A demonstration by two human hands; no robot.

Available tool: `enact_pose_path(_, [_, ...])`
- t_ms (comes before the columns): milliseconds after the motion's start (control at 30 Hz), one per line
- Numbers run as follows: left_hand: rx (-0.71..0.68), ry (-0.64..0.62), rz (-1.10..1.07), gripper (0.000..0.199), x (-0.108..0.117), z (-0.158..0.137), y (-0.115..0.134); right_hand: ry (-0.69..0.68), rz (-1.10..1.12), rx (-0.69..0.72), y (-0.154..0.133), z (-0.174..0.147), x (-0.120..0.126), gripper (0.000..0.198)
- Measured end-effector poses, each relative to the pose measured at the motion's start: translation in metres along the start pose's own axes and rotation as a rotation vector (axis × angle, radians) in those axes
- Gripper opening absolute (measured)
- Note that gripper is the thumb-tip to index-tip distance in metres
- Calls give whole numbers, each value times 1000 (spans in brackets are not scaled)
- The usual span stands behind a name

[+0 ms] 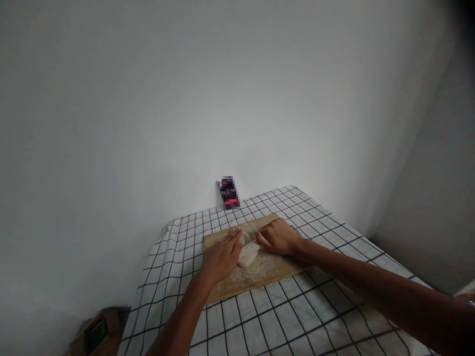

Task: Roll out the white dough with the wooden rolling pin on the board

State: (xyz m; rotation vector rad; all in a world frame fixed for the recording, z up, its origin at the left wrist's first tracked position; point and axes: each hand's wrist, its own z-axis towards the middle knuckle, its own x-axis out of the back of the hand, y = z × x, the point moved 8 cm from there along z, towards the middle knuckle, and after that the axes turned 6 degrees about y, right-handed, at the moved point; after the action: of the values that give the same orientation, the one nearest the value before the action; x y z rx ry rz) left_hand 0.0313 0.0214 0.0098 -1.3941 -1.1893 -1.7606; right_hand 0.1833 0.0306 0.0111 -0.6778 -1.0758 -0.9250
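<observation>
Our right forearm (pixel 365 274), 4 o'clock | left hand (pixel 222 256), 9 o'clock of dough (pixel 248 254), fingers (pixel 236 236) together | right hand (pixel 277 236), 2 o'clock, curled, pinch unclear

The left hand (pixel 224 256) and right hand (pixel 277 237) hide parts of the pale, floured dough (pixel 248 254). Coarse pixels blur the dark, upright rectangular object (pixel 229 193). Picture edges crop the brown, boxy object (pixel 101 327) and whitish, rounded object (pixel 466 292).
</observation>
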Motion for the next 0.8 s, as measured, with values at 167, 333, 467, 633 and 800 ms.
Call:
enact_pose_path(167, [46, -77, -33, 63, -9, -4, -5, 65, 49, 77, -2, 3, 3, 50])
enact_pose_path(333, [38, -58, -41, 67, -10, -4, -6, 87, 117, 135, -4, 2, 6, 49])
enact_pose_path(467, [46, -23, -54, 70, -9, -2, -5, 57, 124, 141, -6, -2, 8, 50])
enact_pose_path(633, [90, -31, -59, 80, -10, -1, -8, -98, 43, -5, -1, 9, 1, 64])
enact_pose_path(800, [110, -36, -41, 77, -11, -2, -9, -226, -15, -73, 1, 27, -3, 67])
